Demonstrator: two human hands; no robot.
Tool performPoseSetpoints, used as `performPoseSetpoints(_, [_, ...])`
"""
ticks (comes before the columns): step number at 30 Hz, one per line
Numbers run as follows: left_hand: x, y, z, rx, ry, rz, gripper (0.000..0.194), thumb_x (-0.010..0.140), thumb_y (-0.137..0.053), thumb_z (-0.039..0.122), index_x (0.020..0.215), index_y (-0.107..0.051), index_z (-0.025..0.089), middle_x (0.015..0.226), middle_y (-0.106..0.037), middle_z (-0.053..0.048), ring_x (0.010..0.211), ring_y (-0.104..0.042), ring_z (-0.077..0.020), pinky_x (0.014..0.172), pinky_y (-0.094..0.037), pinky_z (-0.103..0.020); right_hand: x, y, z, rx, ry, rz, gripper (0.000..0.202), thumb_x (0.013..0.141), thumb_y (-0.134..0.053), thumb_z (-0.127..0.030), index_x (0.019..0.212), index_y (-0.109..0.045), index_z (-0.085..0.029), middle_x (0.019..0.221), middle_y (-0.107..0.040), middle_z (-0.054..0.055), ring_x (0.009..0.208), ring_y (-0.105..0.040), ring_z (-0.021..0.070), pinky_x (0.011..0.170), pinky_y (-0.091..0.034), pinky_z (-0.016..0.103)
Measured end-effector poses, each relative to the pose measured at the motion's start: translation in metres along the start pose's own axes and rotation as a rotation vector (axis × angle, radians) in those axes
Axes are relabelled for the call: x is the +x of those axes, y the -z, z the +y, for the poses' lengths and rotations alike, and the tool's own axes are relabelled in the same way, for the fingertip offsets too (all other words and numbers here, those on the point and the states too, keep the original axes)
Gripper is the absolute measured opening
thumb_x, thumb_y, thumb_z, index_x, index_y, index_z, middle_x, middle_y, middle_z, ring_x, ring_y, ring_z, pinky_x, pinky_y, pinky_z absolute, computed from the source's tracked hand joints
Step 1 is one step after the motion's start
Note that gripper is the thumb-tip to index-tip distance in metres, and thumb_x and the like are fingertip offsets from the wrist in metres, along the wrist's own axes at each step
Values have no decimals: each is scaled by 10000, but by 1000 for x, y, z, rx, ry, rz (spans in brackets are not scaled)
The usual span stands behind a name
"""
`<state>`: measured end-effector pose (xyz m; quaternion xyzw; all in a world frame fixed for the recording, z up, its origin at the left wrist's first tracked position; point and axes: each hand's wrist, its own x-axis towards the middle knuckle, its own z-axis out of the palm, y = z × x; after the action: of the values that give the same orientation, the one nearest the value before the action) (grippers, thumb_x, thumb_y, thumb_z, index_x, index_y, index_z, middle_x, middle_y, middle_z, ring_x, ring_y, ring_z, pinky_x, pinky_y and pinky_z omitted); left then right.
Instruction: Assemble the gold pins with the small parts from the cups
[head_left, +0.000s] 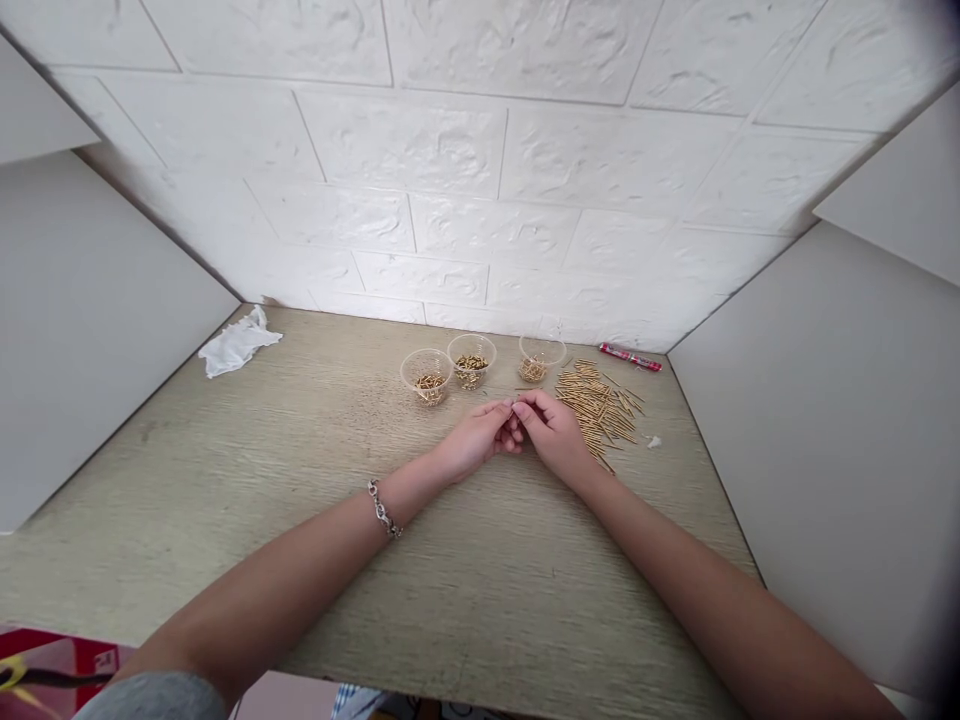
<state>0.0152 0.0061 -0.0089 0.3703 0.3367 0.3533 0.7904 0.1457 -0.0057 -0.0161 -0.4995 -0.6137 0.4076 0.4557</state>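
Note:
My left hand (478, 440) and my right hand (556, 432) meet over the middle of the table, thumbs and fingertips pinched together. What they hold between the fingertips is too small and covered to make out. Just beyond them stand three clear plastic cups, a left cup (406, 380), a middle cup (491, 357) and a right cup (541, 346), each with small gold-coloured metal pieces at the bottom. Beside my right hand lies a loose pile of thin gold-coloured rods (600, 405).
A wooden table (375, 620) runs back to a white brick-patterned wall (450, 140), with grey panels on both sides. A crumpled white plastic bag (238, 343) lies at the back left. Near the right panel are a red printed tube-shaped packet (631, 358) and a white scrap (654, 442).

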Motion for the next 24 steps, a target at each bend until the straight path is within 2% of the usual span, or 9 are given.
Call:
performPoseSetpoints(12, [1,1,0,-1,7,-10,255,852,-464,310,680,-485,123,602,-513,17,483,-458,-48,561,-402,-203,0,0,0,-33,15,2,216,841,-480,-374,757,-528,-181,601,-558,-21,553,-532,102,546,-426,235])
performPoseSetpoints(24, [-1,1,1,14,-22,-27,341,809,-531,425,645,-451,138,576,-493,29,473,-437,-46,574,-436,-221,-1,-1,0,31,10,-3,210,834,-489,-374,766,-535,-180,603,-578,-13,547,-546,112,553,-451,255])
